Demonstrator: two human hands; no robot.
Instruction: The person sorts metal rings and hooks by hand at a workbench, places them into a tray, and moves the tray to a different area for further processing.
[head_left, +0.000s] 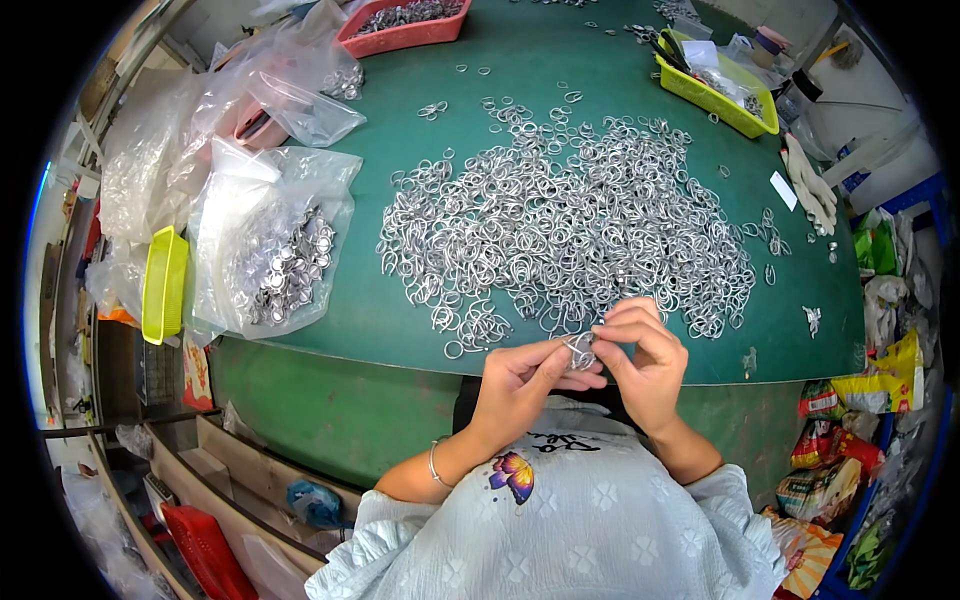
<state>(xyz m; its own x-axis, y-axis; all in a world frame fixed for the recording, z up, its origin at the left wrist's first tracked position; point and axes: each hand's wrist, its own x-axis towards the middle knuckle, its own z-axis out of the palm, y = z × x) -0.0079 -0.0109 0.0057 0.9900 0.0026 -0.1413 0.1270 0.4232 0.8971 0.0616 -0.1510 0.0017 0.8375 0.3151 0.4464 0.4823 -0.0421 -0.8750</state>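
Both my hands meet at the near edge of a green table [370, 300], in front of a wide heap of silvery metal rings [560, 220]. Between the thumb and fingers of my left hand [525, 385] are a few metal rings [580, 352]. My right hand [645, 360] pinches at the same rings from the other side, its fingers curled and the thumb pressed in. How the rings sit against each other is too small to tell. Some loose rings [480, 325] lie on the table just beyond my left hand.
To the left, a clear plastic bag [225, 270] holds shiny metal pieces, beside a narrow yellow-green tray [165, 285]. A pink-red tray [405, 35] of metal parts stands at the back. At the back right are a yellow-green basket [720, 100] and a white glove [808, 185].
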